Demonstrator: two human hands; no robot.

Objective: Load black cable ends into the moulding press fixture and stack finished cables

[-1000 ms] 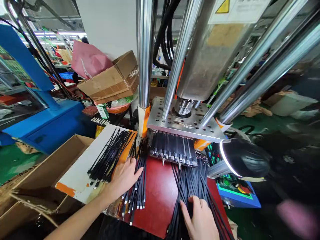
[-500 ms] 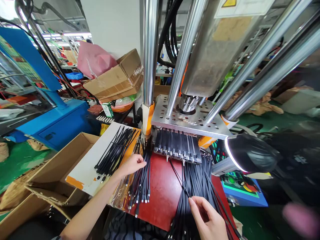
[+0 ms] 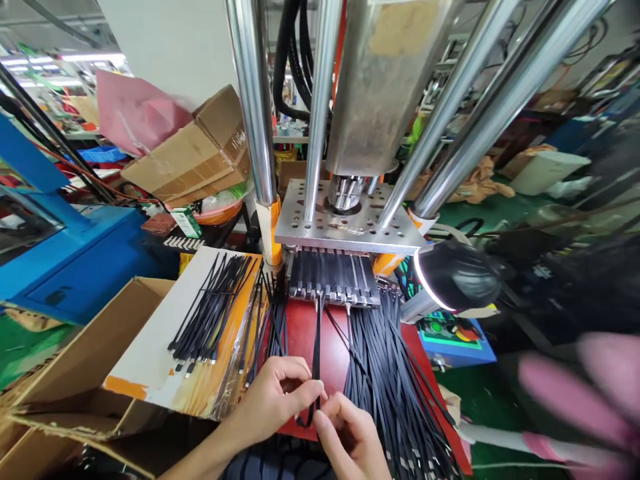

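Observation:
My left hand (image 3: 283,400) and my right hand (image 3: 350,433) meet low in the centre of the head view. Both pinch a flat black cable (image 3: 317,353), which runs up from my fingertips to the front of the metal fixture (image 3: 334,277) and curls into a small loop below them. Black strips lie side by side in the fixture, under the drilled press plate (image 3: 350,223). Right of my hands is a thick spread of black cables (image 3: 395,380). To the left, a bundle of black cables (image 3: 213,313) rests on a white and orange board (image 3: 145,347).
Steel columns (image 3: 255,107) rise around the press. A lit black lamp (image 3: 455,277) stands right of the fixture, above a blue control box (image 3: 460,343). An open cardboard box (image 3: 95,360) is at lower left. A blurred pink shape (image 3: 575,393) is at far right.
My left hand has moved right and down from the cables beside the board, and my right hand has moved left to meet it. A cable now stretches from the fixture to both hands. The view has shifted.

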